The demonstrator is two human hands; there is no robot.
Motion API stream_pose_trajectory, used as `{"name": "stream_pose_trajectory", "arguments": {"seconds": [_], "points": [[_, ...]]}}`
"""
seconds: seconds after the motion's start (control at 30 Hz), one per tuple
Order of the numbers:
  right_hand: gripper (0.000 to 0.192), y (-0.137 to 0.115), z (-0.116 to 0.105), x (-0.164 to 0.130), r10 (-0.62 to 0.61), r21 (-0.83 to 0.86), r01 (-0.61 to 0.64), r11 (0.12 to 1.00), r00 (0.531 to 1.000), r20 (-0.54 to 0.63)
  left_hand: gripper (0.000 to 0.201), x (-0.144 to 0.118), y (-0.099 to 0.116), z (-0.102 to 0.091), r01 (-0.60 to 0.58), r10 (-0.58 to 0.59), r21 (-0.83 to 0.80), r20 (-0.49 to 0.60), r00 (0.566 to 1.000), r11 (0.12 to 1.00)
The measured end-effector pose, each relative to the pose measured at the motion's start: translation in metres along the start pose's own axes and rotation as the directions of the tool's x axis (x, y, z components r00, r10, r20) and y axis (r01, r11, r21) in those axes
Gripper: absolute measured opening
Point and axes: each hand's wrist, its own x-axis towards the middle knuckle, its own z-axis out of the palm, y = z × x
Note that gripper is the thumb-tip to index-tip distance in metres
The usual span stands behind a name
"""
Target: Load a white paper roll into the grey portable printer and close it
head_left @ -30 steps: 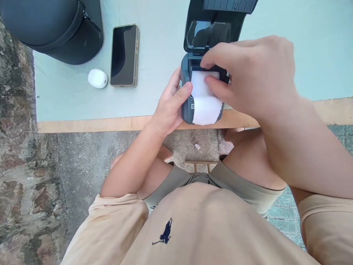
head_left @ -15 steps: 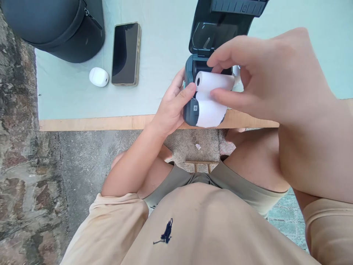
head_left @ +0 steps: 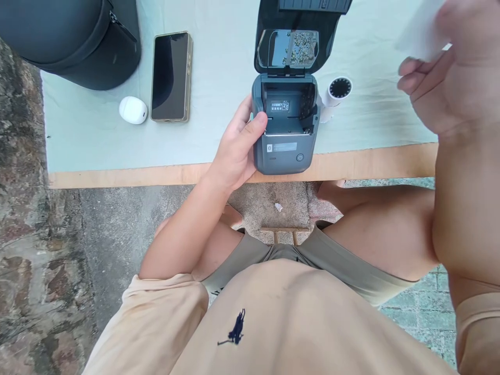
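Note:
My left hand [head_left: 242, 143] grips the left side of a small dark grey label printer [head_left: 285, 153], its thumb on the rim. The printer's lid [head_left: 269, 31] stands raised, and the paper bay below it holds no roll. Up at the right edge, my right hand [head_left: 464, 73] is closed on a white paper roll [head_left: 424, 31], blurred by motion and partly cut off by the frame. Just right of the printer, another white roll [head_left: 332, 101] with a dark core stands on the table.
On the pale green tablecloth [head_left: 219, 67] lie a phone [head_left: 170, 78] and a white earbud case [head_left: 133, 110]. A black zippered case [head_left: 86, 41] fills the back left. The table's wooden front edge [head_left: 156, 175] runs above my legs.
My right hand has lifted the paper roll out of the printer's bay and carried it to the upper right. My left hand keeps its hold on the printer.

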Motion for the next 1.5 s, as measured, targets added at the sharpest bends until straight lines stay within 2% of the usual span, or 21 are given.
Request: {"name": "stream_pose_trajectory", "arguments": {"seconds": [0.07,0.2,0.3,0.37,0.4,0.47,0.5,0.57,0.63,0.73,0.83,0.97,1.1,1.17,1.23,1.3,1.37,1.43,1.5], "points": [[0.038,-0.004,0.007,-0.009,-0.018,-0.140,0.007,0.990,0.997,-0.078,0.031,0.001,0.000,0.000,-0.006,0.007,0.034,-0.014,1.000,0.999],[0.037,-0.014,0.014,-0.018,-0.122,-0.487,0.099,0.868,0.992,-0.014,0.036,0.001,0.000,0.001,0.019,-0.018,0.069,-0.021,1.000,0.997],[0.045,-0.014,0.015,-0.013,0.003,-0.613,-0.027,0.790,0.999,-0.040,0.037,0.001,0.002,0.002,0.020,-0.019,0.056,-0.012,1.000,0.998],[0.057,-0.013,0.013,-0.012,0.075,-0.655,-0.083,0.751,0.996,-0.040,0.033,0.001,0.003,0.002,0.008,-0.007,0.049,-0.007,1.000,0.999],[0.065,-0.014,0.012,-0.013,0.051,-0.666,-0.042,0.745,0.999,-0.006,0.032,0.000,0.003,0.003,0.007,-0.007,0.040,-0.003,1.000,0.999],[0.078,-0.016,0.007,-0.021,-0.113,-0.652,0.150,0.743,0.989,0.099,0.029,0.000,0.004,0.003,0.017,-0.017,0.012,-0.001,1.000,1.000],[0.077,-0.018,0.005,-0.026,-0.221,-0.630,0.256,0.733,0.966,0.136,0.028,0.000,0.004,0.003,0.025,-0.025,0.000,-0.005,1.000,1.000],[0.063,-0.023,0.005,-0.037,-0.386,-0.588,0.399,0.703,0.909,0.156,0.026,0.000,0.004,0.004,0.038,-0.038,-0.004,-0.023,0.999,0.999],[0.055,-0.025,0.011,-0.045,-0.420,-0.576,0.459,0.677,0.883,0.210,0.024,0.000,0.005,0.005,0.050,-0.049,0.008,-0.043,0.998,0.999],[0.060,-0.022,0.029,-0.045,-0.298,-0.575,0.488,0.657,0.868,0.397,0.022,-0.002,0.007,0.007,0.062,-0.062,0.006,-0.055,0.997,0.998],[0.062,-0.013,0.045,-0.037,-0.162,-0.608,0.410,0.680,0.892,0.421,0.020,-0.004,0.009,0.009,0.069,-0.070,-0.016,-0.046,0.996,0.997],[0.048,-0.010,0.051,-0.033,-0.168,-0.590,0.374,0.716,0.912,0.374,0.020,-0.004,0.008,0.009,0.062,-0.063,-0.013,-0.046,0.997,0.998],[0.048,-0.018,0.049,-0.042,-0.215,-0.384,0.308,0.870,0.940,0.266,0.026,-0.001,0.003,0.005,0.047,-0.047,0.001,-0.043,0.998,0.999],[0.050,-0.021,0.051,-0.045,-0.173,-0.254,0.236,0.938,0.954,0.246,0.033,0.001,0.001,0.003,0.061,-0.059,0.028,-0.055,0.997,0.998],[0.055,-0.022,0.054,-0.045,-0.088,-0.104,0.113,0.988,0.970,0.225,0.040,0.001,0.001,0.002,0.060,-0.058,0.039,-0.059,0.997,0.997],[0.053,-0.022,0.058,-0.041,0.041,0.061,-0.053,0.997,0.982,0.185,0.044,0.001,0.001,0.002,0.046,-0.045,0.032,-0.047,0.998,0.998],[0.049,-0.020,0.059,-0.036,0.165,0.172,-0.188,0.967,0.976,0.139,0.043,0.001,0.001,0.002,0.034,-0.033,0.031,-0.035,0.999,0.999],[0.043,-0.019,0.060,-0.032,0.246,0.206,-0.265,0.942,0.963,0.112,0.038,0.001,0.002,0.002,0.032,-0.031,0.046,-0.033,0.999,0.998],[0.037,-0.018,0.059,-0.030,0.276,0.212,-0.291,0.933,0.956,0.099,0.032,0.000,0.002,0.002,0.035,-0.033,0.058,-0.037,0.999,0.998]]}}
